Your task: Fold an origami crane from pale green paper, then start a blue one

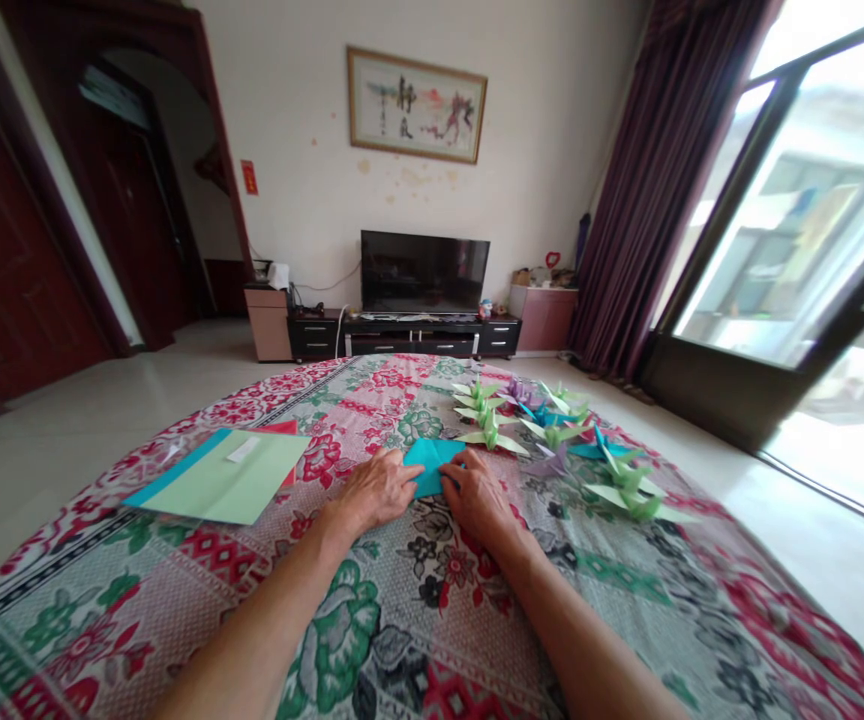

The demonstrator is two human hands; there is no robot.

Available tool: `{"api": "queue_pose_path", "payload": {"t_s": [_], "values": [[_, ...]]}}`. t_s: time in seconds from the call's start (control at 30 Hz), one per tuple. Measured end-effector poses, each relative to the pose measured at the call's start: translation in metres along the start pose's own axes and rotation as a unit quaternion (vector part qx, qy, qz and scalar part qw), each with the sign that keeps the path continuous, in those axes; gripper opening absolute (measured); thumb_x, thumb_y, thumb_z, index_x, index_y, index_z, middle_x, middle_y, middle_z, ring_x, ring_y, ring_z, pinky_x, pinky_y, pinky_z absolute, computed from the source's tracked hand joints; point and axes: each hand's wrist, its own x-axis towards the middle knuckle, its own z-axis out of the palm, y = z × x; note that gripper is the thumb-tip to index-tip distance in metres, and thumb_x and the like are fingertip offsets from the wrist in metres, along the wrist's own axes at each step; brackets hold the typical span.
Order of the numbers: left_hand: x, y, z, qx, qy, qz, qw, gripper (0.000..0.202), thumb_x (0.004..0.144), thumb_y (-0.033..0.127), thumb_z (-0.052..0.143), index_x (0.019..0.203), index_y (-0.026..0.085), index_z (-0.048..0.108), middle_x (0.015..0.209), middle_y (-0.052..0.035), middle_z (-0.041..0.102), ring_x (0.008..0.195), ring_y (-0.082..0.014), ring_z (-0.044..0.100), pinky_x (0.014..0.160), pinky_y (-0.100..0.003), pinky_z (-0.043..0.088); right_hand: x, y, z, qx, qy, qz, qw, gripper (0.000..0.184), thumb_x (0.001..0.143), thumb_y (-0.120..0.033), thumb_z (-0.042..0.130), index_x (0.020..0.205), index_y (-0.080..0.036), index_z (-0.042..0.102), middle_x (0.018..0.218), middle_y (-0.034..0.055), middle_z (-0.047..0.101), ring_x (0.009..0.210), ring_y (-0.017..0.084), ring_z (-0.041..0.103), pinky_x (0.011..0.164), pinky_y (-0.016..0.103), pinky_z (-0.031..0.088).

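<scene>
A folded sheet of blue origami paper (pixel 430 456) lies flat on the table in front of me. My left hand (pixel 381 487) grips its left edge, fingers bent, thumb on top. On the opposite edge, my right hand (pixel 479 492) pinches the paper with thumb and fingers close together. Part of each side of the sheet is hidden under the fingers. Just beyond my right hand stand several folded paper cranes, among them a green paper crane (pixel 490 434), a blue paper crane (pixel 604 446) and a purple paper crane (pixel 550 461).
A stack of coloured paper (pixel 214 478), green on top with blue and red below, lies left of my hands. A patterned tablecloth (pixel 372 620) covers the round table. Past its far edge are a television (pixel 424 273) on a low cabinet and a glass door (pixel 799 230) at right.
</scene>
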Motion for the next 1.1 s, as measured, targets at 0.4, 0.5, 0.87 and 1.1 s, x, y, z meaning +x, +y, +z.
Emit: {"api": "queue_pose_path", "payload": {"t_s": [0.4,0.5,0.87,1.1], "values": [[0.0,0.002,0.0,0.005,-0.001,-0.007,1.0,0.031,0.084,0.032,0.042,0.104,0.029,0.065,0.087,-0.0058,0.056,0.086,-0.0195,0.053,0.076,-0.03,0.044,0.002,-0.002,0.0,-0.027,0.005,0.003,1.0,0.021,0.085,-0.021,0.048,0.088,-0.02,0.068,0.093,0.0067,0.057,0.086,0.017,0.051,0.082,0.027,0.038],[0.002,0.001,0.001,0.003,-0.002,-0.006,1.0,0.031,0.083,0.03,0.043,0.105,0.03,0.064,0.087,-0.0059,0.056,0.086,-0.0201,0.053,0.077,-0.031,0.043,0.006,-0.009,0.0,-0.065,0.0,0.018,0.998,0.019,0.083,-0.024,0.051,0.075,-0.021,0.068,0.093,0.008,0.058,0.089,0.02,0.049,0.08,0.031,0.037],[0.003,-0.001,0.004,-0.009,-0.002,-0.016,1.0,0.031,0.081,0.03,0.043,0.103,0.03,0.064,0.087,-0.0054,0.058,0.086,-0.0203,0.055,0.075,-0.03,0.043,0.013,-0.015,0.009,0.022,-0.038,-0.018,0.999,0.037,0.078,-0.002,0.041,0.1,-0.02,0.065,0.102,0.007,0.061,0.09,0.015,0.054,0.079,0.023,0.04],[0.0,-0.023,-0.008,-0.196,-0.046,-0.013,0.979,0.04,0.073,0.019,0.046,0.107,0.022,0.065,0.098,-0.001,0.065,0.081,-0.0125,0.058,0.074,-0.021,0.043,0.01,-0.02,0.009,0.029,0.001,-0.008,1.0,0.024,0.085,-0.019,0.045,0.092,-0.016,0.068,0.094,0.0083,0.062,0.092,0.017,0.055,0.087,0.025,0.038]]}}
